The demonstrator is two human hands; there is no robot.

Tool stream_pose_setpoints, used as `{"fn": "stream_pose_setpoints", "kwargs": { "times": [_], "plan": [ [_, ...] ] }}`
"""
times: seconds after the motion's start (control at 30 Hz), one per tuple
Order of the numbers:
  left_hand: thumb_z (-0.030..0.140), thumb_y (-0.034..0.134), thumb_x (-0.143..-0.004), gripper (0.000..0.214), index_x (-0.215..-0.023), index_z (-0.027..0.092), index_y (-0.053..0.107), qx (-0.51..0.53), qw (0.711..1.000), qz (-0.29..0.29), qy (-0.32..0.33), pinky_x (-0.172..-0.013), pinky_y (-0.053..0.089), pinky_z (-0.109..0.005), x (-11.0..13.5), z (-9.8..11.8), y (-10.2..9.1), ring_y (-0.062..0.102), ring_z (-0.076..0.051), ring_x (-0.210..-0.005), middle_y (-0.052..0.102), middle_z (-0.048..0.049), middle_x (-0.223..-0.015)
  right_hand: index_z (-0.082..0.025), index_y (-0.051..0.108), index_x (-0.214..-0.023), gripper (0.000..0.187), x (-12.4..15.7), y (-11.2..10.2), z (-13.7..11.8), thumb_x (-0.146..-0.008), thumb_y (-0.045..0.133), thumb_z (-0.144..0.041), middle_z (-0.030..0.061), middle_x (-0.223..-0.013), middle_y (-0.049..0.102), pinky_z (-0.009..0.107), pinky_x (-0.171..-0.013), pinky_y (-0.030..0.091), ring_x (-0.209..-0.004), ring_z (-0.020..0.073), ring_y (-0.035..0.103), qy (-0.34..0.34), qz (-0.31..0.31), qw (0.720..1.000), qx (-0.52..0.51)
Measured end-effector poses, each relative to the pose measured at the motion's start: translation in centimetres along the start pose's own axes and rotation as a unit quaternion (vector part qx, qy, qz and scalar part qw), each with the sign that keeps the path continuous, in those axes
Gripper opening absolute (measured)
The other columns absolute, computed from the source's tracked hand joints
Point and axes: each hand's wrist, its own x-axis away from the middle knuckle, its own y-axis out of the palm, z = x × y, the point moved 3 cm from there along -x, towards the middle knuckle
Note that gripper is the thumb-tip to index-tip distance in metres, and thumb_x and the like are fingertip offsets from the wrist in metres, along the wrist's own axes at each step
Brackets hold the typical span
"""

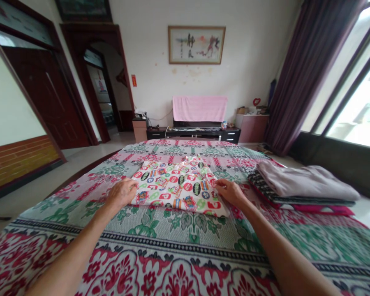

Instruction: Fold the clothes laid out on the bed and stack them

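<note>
A white garment with colourful cartoon and letter prints lies flat in front of me, its exact cut unclear. At its left edge, my left hand has its fingers closed on the fabric. My right hand pinches the opposite edge, thumb and fingertips together. Beneath the garment spreads a red, green and white floral cloth, which covers the wide surface.
To the right sits a stack of folded clothes, a greyish-pink piece on top. Beyond the far edge stand a low black cabinet and a screen draped with a pink towel. A dark curtain hangs at right.
</note>
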Motion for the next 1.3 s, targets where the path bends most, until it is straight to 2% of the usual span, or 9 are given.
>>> {"fn": "stream_pose_setpoints", "kwargs": {
  "times": [0.13,0.27,0.37,0.47,0.63,0.87,1.03,1.17,1.3],
  "plan": [
    [0.031,0.048,-0.08,0.028,-0.092,0.024,0.073,0.049,0.997,-0.018,0.053,-0.08,0.045,-0.023,-1.3,6.5,1.6,0.064,-0.017,-0.086,0.07,-0.0024,-0.099,-0.019,0.07,-0.083,0.025,-0.1,0.8,0.7,-0.071,0.049,-0.023,0.0025,-0.082,0.071,0.028,-0.07,0.045,-0.075,0.018,0.063,-0.04,0.02,0.999,-0.028],
    [0.031,0.051,-0.081,0.024,-0.085,0.022,0.073,0.077,0.995,-0.023,0.066,-0.077,0.044,-0.023,-3.3,12.7,3.5,0.063,-0.016,-0.086,0.071,-0.0033,-0.091,-0.017,0.07,-0.079,0.019,0.5,0.5,0.6,-0.07,0.055,-0.025,0.0031,-0.079,0.07,0.026,-0.068,0.046,-0.073,0.0169,0.062,-0.082,-0.047,0.991,-0.092],
    [0.04,0.052,-0.081,0.029,-0.077,0.02,0.072,0.068,0.997,-0.033,0.031,-0.072,0.042,-0.024,-4.2,15.9,4.9,0.062,-0.017,-0.081,0.07,-0.0044,-0.081,-0.016,0.069,-0.075,0.014,1.1,-0.1,0.3,-0.066,0.058,-0.02,0.004,-0.086,0.069,0.025,-0.069,0.046,-0.076,0.0154,0.061,-0.107,-0.126,0.979,-0.117],
    [0.041,0.055,-0.079,0.026,-0.075,0.02,0.07,0.047,0.998,-0.029,0.009,-0.07,0.04,-0.025,-4.3,17.7,6.3,0.061,-0.018,-0.083,0.069,-0.0057,-0.084,-0.016,0.069,-0.08,0.02,1.4,-0.6,0.1,-0.063,0.06,-0.016,0.0034,-0.089,0.067,0.024,-0.068,0.045,-0.074,0.0135,0.057,-0.104,-0.174,0.975,-0.094],
    [0.027,0.047,-0.083,0.022,-0.078,0.02,0.067,0.019,1.0,-0.003,-0.015,-0.067,0.038,-0.024,-3.9,18.4,7.3,0.06,-0.017,-0.081,0.068,-0.0062,-0.086,-0.016,0.07,-0.089,0.032,1.3,-0.8,0.0,-0.06,0.06,-0.01,0.0035,-0.09,0.063,0.025,-0.07,0.045,-0.076,0.0133,0.054,-0.118,-0.193,0.974,-0.036],
    [0.028,0.039,-0.088,0.027,-0.085,0.019,0.064,0.018,0.998,-0.013,-0.056,-0.065,0.035,-0.026,-4.4,17.6,6.7,0.062,-0.019,-0.078,0.069,-0.0073,-0.086,-0.019,0.065,-0.11,0.051,1.6,-0.7,-0.6,-0.059,0.067,-0.018,0.0035,-0.098,0.059,0.024,-0.07,0.044,-0.074,0.0118,0.051,-0.089,-0.249,0.964,-0.014],
    [0.029,0.04,-0.089,0.026,-0.086,0.02,0.064,0.03,0.998,-0.021,-0.051,-0.065,0.036,-0.026,-4.5,17.4,6.8,0.063,-0.019,-0.078,0.07,-0.0069,-0.085,-0.021,0.051,-0.13,0.072,1.8,-1.4,-0.8,-0.061,0.07,-0.025,0.0057,-0.112,0.057,0.024,-0.074,0.045,-0.081,0.0135,0.054,-0.072,-0.292,0.954,-0.002],
    [0.032,0.041,-0.088,0.026,-0.084,0.021,0.064,0.019,0.998,-0.034,-0.049,-0.065,0.037,-0.027,-4.5,17.2,7.1,0.063,-0.02,-0.079,0.07,-0.007,-0.086,-0.02,0.048,-0.132,0.079,1.6,-1.7,-0.6,-0.058,0.074,-0.029,0.0081,-0.126,0.051,0.026,-0.086,0.044,-0.097,0.0184,0.055,-0.069,-0.298,0.952,0.022],
    [0.033,0.046,-0.085,0.021,-0.085,0.023,0.065,0.034,0.998,-0.045,-0.036,-0.065,0.038,-0.026,-4.4,17.3,7.1,0.063,-0.02,-0.081,0.07,-0.0046,-0.087,-0.021,0.043,-0.137,0.089,1.8,-2.0,-0.9,-0.055,0.075,-0.033,0.0088,-0.13,0.049,0.028,-0.087,0.044,-0.099,0.0198,0.055,-0.045,-0.327,0.943,0.032]
  ]
}}
